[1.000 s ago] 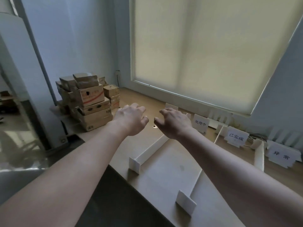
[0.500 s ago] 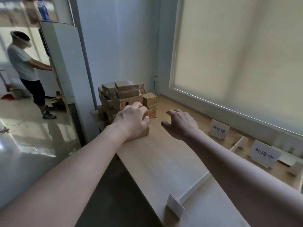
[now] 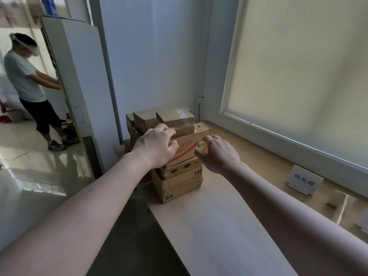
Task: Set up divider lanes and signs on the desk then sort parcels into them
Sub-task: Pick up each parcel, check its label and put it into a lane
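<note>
Pale wood tabletop point(image 3: 215, 226) along window with drawn roller blind point(image 3: 298, 76); glossy tiled floor point(image 3: 29, 176) left, second person point(image 3: 25, 80) at white cabinet point(image 3: 79, 76). White divider point(image 3: 341, 204) cut off at right edge. Sign point(image 3: 304, 182) reads 待处理. Stack of cardboard parcels point(image 3: 179, 176) at tabletop's far-left corner; left hand point(image 3: 157, 146) curled against printed box point(image 3: 186, 148), grasp unclear; right hand point(image 3: 219, 152) loosely spread just beside stack.
</note>
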### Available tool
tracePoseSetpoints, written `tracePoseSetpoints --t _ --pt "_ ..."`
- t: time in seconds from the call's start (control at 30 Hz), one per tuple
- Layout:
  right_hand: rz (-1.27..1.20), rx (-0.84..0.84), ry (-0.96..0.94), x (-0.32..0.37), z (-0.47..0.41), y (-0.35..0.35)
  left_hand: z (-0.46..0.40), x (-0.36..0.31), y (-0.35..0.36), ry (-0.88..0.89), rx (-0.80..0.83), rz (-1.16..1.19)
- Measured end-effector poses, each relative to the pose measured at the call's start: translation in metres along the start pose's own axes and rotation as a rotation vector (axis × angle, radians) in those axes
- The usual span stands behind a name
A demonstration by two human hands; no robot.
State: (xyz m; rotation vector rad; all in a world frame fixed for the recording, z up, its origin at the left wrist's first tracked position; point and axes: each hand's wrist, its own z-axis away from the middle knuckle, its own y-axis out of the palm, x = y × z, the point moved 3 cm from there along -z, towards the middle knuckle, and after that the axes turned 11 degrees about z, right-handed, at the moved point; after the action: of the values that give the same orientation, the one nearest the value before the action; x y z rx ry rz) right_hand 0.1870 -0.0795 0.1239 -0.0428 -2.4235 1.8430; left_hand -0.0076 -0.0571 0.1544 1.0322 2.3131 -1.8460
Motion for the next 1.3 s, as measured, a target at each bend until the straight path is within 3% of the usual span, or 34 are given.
tracePoseSetpoints --t 0.33,0.53,0.8,1.07,1.3 --pt "-0.043 0.034 0.216 0.056 -0.118 0.038 -0.125 0.096 0.004 0.197 0.102 -0.003" --pt "-0.036 0.002 0.316 0.060 -0.195 0.051 -0.210 0.133 0.009 0.232 0.089 0.015" --pt "0.035 0.052 0.523 0.057 -0.278 0.072 -0.299 0.170 0.042 0.284 0.227 -0.023" --pt "0.105 0.203 0.645 0.065 -0.311 0.073 -0.354 0.193 0.061 0.417 0.456 0.062" --pt "-0.006 0.245 0.916 0.090 -0.302 0.085 -0.374 0.205 0.068 0.583 0.606 0.200"
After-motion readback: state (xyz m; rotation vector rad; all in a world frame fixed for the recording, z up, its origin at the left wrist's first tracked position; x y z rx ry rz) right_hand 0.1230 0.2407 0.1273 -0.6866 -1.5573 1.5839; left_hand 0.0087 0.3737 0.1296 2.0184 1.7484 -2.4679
